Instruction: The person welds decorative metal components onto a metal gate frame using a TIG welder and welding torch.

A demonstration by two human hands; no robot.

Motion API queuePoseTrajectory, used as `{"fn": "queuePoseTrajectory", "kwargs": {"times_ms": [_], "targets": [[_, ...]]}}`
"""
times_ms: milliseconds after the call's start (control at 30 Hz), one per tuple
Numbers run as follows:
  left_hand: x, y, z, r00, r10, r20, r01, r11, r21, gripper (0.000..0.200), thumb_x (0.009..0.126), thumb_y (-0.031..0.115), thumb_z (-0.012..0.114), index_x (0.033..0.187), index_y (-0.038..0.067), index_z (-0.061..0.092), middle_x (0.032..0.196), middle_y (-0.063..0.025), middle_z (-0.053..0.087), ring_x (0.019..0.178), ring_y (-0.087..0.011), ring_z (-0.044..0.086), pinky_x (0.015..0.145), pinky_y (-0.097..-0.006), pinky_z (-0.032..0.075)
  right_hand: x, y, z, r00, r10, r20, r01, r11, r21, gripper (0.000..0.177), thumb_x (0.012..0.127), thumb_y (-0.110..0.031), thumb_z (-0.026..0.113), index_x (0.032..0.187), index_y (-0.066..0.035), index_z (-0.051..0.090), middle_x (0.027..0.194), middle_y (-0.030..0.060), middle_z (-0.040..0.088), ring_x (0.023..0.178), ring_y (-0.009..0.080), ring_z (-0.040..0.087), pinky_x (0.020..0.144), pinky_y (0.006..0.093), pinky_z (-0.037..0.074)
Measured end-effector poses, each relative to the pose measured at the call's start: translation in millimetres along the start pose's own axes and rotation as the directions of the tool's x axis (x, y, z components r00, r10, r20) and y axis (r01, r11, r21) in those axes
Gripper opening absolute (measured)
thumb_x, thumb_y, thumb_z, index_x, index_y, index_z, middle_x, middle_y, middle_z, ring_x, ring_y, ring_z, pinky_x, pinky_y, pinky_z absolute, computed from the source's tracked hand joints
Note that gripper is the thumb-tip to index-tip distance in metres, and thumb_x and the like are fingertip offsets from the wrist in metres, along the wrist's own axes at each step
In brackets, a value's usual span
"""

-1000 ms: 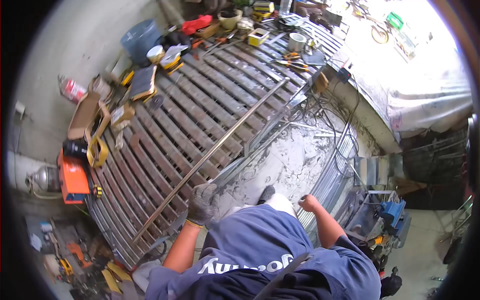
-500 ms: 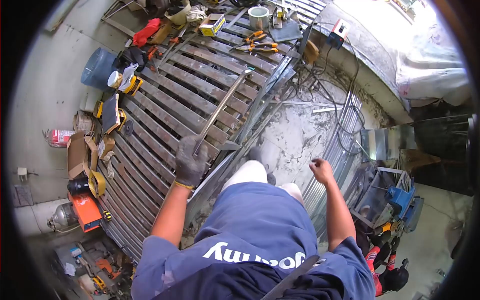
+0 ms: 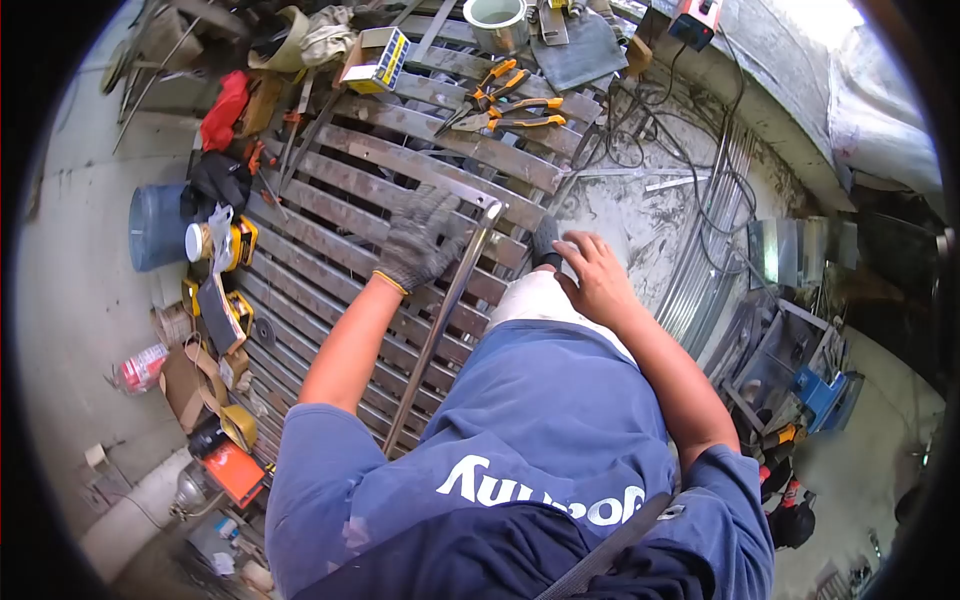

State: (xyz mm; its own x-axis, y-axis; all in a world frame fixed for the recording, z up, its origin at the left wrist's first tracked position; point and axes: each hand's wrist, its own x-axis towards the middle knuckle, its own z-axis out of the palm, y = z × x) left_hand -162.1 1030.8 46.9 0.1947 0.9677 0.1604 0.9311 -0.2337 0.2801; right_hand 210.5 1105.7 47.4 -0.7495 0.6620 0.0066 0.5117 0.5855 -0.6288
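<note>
My left hand (image 3: 420,240), in a grey work glove, lies over the slatted metal bench (image 3: 335,205) with its fingers spread, close beside a long shiny metal tube (image 3: 442,325). The tube runs from near my shirt up to a short flat end piece (image 3: 487,204). My right hand (image 3: 592,268) is bare, its fingers apart, above my knee to the right of the bench edge; nothing is in it. Orange-handled pliers (image 3: 510,112) rest on the slats beyond the tube.
A yellow and blue box (image 3: 376,60) and a round tin (image 3: 497,24) stand at the far end. Blue bucket (image 3: 158,228) and orange machine (image 3: 235,470) are at left. Cables (image 3: 690,150) and metal profiles (image 3: 705,240) lie on the floor at right.
My left hand has let go of the tube and moved forward beside its far end. The tube now lies closer to my body. My right hand has moved forward and left, its fingers opened.
</note>
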Motion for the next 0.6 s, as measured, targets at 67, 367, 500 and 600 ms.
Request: {"fn": "queuePoseTrajectory", "kwargs": {"times_ms": [67, 367, 500, 600], "targets": [[14.9, -11.0, 15.0, 0.996, 0.078, 0.043, -0.076, 0.996, -0.047, 0.071, 0.092, 0.039, 0.076, 0.154, 0.008, 0.060, 0.162, -0.0207, 0.055, 0.157, -0.0436, 0.045, 0.132, -0.0613, 0.028, 23.9, 1.0, -2.0, 0.994, -0.094, 0.059, 0.098, 0.992, -0.075, 0.063, 0.095, -0.027, 0.080, 0.152, -0.007, 0.060, 0.158, 0.0145, 0.055, 0.151, 0.0351, 0.048, 0.121, 0.0501, 0.042], [34.4, -19.8, 29.6, 0.975, 0.137, 0.176, -0.117, 0.986, -0.119, 0.062, 0.090, 0.035, 0.075, 0.148, 0.015, 0.066, 0.162, -0.0183, 0.056, 0.158, -0.0424, 0.045, 0.133, -0.0631, 0.022, 64.3, 13.7, 29.6, 0.988, -0.107, 0.112, 0.114, 0.992, -0.059, 0.074, 0.095, -0.037, 0.080, 0.159, -0.009, 0.056, 0.159, 0.0124, 0.052, 0.155, 0.0330, 0.044, 0.123, 0.0529, 0.040], [35.8, -20.6, 32.0, 0.973, 0.157, 0.167, -0.138, 0.983, -0.119, 0.059, 0.087, 0.033, 0.077, 0.144, 0.019, 0.069, 0.159, -0.0169, 0.057, 0.156, -0.0418, 0.047, 0.132, -0.0636, 0.024, 65.7, 18.2, 31.8, 0.986, -0.121, 0.118, 0.128, 0.990, -0.052, 0.076, 0.098, -0.046, 0.077, 0.161, -0.011, 0.055, 0.159, 0.0124, 0.051, 0.153, 0.0329, 0.045, 0.122, 0.0556, 0.040], [39.9, -17.2, 28.7, 0.971, 0.155, 0.184, -0.138, 0.985, -0.102, 0.057, 0.086, 0.034, 0.079, 0.141, 0.020, 0.071, 0.158, -0.0162, 0.056, 0.154, -0.0420, 0.047, 0.131, -0.0632, 0.025, 67.0, 17.3, 33.5, 0.988, -0.126, 0.086, 0.131, 0.990, -0.048, 0.076, 0.101, -0.056, 0.071, 0.161, -0.012, 0.054, 0.156, 0.0123, 0.051, 0.152, 0.0337, 0.045, 0.122, 0.0567, 0.040]]}}
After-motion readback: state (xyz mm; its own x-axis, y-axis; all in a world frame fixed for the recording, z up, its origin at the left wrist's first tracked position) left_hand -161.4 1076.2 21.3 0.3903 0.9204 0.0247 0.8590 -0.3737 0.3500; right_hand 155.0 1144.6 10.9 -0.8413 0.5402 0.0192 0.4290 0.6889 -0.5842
